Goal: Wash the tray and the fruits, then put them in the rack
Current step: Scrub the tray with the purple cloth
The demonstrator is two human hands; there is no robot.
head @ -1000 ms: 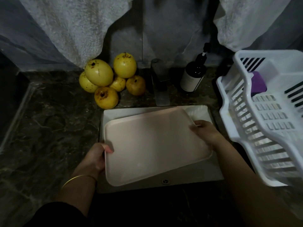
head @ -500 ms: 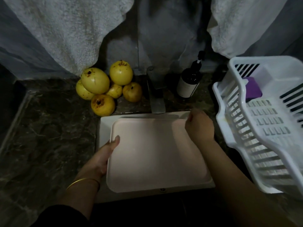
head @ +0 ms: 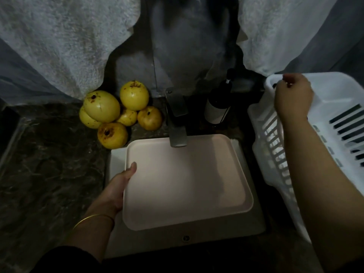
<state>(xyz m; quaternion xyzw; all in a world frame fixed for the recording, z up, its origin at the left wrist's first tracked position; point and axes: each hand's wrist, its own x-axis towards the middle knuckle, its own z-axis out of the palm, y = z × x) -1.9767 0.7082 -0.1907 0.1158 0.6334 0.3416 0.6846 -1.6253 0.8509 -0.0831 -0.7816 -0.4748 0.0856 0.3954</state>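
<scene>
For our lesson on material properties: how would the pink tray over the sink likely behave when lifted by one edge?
Probably stiff: the tray, gripped only at its left edge by the left hand, shows no sag. Likely light, since it looks thin. Its smooth surface may turn slippery when wet.

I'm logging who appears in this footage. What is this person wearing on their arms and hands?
The left hand has a thin gold bangle at its wrist, and a black sleeve covers that arm higher up. The right hand and forearm show no sleeve or bracelet.
</scene>
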